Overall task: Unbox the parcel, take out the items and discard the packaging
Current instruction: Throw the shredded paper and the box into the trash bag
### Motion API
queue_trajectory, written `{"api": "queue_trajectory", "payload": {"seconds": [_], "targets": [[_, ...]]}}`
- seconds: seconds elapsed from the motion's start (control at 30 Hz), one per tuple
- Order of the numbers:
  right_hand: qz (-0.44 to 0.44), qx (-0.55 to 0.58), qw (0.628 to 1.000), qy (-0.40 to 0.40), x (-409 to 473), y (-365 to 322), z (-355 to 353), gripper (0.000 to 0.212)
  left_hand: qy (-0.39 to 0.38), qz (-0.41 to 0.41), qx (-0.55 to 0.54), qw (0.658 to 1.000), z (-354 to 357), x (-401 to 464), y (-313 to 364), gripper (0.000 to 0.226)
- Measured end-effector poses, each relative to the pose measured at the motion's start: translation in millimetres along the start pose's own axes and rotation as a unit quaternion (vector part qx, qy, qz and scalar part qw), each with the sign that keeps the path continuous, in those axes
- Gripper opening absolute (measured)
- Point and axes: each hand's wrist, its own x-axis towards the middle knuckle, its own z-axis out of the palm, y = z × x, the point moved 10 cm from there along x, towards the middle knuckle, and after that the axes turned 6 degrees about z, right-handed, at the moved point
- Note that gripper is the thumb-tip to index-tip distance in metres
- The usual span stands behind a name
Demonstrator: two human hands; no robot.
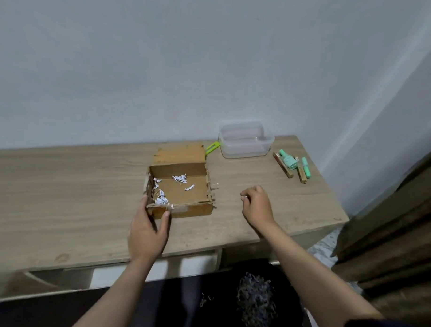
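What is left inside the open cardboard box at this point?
Inside the cardboard box, only a few scraps of white shredded paper lie on its floor. No items show. The left hand grips the near left corner; the strip behind the near wall is hidden.

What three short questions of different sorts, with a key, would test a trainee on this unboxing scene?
1. True or false: the cardboard box is packed full of items.
2. Which hand touches the box? A) left B) right C) both
3. Fill in: the white scraps lying inside the box are shredded ____.

Key
1. False: only a few paper shreds remain; the green items lie on the table near the clear container.
2. A: the left hand holds the near corner; the right hand is apart from the box.
3. paper
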Motion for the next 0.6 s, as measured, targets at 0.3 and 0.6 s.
{"api": "queue_trajectory", "payload": {"seconds": [0.3, 0.6], "targets": [[-0.008, 0.041, 0.999, -0.032, -34, 14, -26, 0.009, 0.002, 0.008, 0.001, 1.000, -1, 1, 1, 0.067], [0.086, 0.009, 0.996, -0.005, -151, 80, -60, 0.011, -0.008, 0.019, -0.013, 1.000, 0, -1, 2, 0.066]]}}
